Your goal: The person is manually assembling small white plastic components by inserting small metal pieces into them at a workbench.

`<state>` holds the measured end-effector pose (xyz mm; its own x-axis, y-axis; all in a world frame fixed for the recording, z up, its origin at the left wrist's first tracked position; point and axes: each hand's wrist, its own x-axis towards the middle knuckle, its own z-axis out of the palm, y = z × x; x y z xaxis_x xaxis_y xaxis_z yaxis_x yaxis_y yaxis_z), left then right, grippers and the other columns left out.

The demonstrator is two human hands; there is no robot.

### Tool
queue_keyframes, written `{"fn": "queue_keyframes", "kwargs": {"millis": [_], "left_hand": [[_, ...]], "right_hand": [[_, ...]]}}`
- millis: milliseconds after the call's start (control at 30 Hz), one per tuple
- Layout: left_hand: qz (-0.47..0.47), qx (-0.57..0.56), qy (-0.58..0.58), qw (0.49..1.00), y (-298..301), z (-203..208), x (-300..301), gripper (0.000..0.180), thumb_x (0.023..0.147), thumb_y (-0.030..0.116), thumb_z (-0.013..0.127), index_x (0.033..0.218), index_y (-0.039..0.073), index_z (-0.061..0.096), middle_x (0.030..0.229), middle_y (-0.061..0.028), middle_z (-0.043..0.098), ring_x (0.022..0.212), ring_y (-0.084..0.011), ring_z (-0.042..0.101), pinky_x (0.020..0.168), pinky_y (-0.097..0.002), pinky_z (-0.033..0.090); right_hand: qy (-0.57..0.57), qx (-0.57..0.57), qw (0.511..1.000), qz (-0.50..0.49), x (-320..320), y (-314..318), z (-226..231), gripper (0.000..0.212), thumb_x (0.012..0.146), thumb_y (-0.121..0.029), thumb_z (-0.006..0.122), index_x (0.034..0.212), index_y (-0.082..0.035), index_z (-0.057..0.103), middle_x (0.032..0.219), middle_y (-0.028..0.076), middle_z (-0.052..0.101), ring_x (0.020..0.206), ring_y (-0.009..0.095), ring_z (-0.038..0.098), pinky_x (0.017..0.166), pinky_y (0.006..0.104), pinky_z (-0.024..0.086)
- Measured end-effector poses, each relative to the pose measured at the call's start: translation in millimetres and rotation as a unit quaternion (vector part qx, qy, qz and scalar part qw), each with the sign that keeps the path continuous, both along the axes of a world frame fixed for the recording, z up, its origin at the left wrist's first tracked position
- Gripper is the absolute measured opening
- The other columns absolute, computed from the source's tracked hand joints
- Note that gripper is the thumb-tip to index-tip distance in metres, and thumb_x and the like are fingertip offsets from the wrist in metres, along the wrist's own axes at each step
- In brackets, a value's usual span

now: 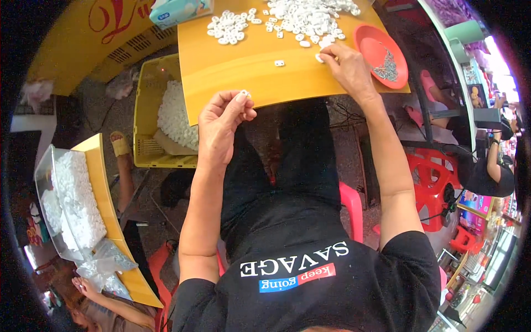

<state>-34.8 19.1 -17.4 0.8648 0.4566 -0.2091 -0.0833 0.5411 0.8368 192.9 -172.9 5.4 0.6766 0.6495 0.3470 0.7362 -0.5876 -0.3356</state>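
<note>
My left hand [220, 123] is held just off the table's near edge, thumb and fingers pinched on a small white plastic piece [245, 94] with dark holes. Over the table, my right hand [349, 71] has its fingertips closed on another small white piece [319, 57], at the near side of a large heap of white oval pieces [315, 21]. A single white piece [279, 63] lies between my hands. To the right of my right hand sits a red plastic dish [369, 43] holding small metal parts [387, 67], too small to name exactly.
A smaller group of white pieces [228, 30] lies far left on the yellow table [221, 69], near a tissue pack [180, 10]. Below left stands a yellow crate [145, 105] of white pieces. Farther left, another person's hand [83, 286] is near plastic bags [102, 268] and a clear bin [47, 171].
</note>
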Motion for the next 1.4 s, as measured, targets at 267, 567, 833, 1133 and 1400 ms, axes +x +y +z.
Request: {"fn": "queue_keyframes", "kwargs": {"millis": [267,567,833,1133,1400], "left_hand": [[-0.011,0.015,0.006,1.0,-6,4,3,0.019,0.092,0.015,0.066,0.101,-0.001,0.062,0.086,-0.0067,0.066,0.073,-0.0118,0.063,0.069,-0.024,0.051],[-0.009,0.034,-0.017,0.999,-18,20,8,0.019,0.093,0.016,0.065,0.1,-0.002,0.061,0.086,-0.0064,0.065,0.072,-0.0117,0.061,0.069,-0.0234,0.048],[0.014,0.014,-0.08,0.997,-25,36,8,0.017,0.094,0.013,0.063,0.102,-0.002,0.061,0.097,-0.0103,0.067,0.079,-0.0122,0.061,0.075,-0.0248,0.049],[0.018,0.047,-0.115,0.992,-28,37,3,0.014,0.093,0.01,0.063,0.104,0.0,0.062,0.119,-0.0153,0.064,0.096,-0.0117,0.061,0.084,-0.0252,0.049],[0.014,0.059,-0.113,0.992,-30,35,3,0.014,0.096,0.009,0.058,0.106,0.0,0.061,0.12,-0.0179,0.063,0.1,-0.0189,0.064,0.084,-0.0296,0.053]], "right_hand": [[-0.032,0.016,0.999,0.006,-7,4,-17,0.016,0.087,-0.021,0.066,0.094,-0.006,0.068,0.09,0.014,0.068,0.079,0.034,0.065,0.069,0.0411,0.052],[0.503,0.26,0.819,0.087,-59,17,15,0.032,0.094,-0.019,0.064,0.118,0.001,0.064,0.088,0.002,0.064,0.066,0.006,0.056,0.061,0.0217,0.049],[0.59,0.325,0.728,0.128,-98,29,41,0.034,0.093,-0.017,0.065,0.12,0.003,0.061,0.089,0.003,0.064,0.066,0.006,0.056,0.06,0.0224,0.052],[0.497,0.303,0.799,0.154,-108,32,37,0.033,0.094,-0.009,0.063,0.124,0.003,0.06,0.095,0.005,0.065,0.068,0.007,0.058,0.064,0.0206,0.052],[0.357,0.309,0.869,0.148,-113,36,33,0.023,0.092,-0.008,0.065,0.112,0.003,0.065,0.086,0.003,0.064,0.062,0.006,0.057,0.057,0.0194,0.048]]}}
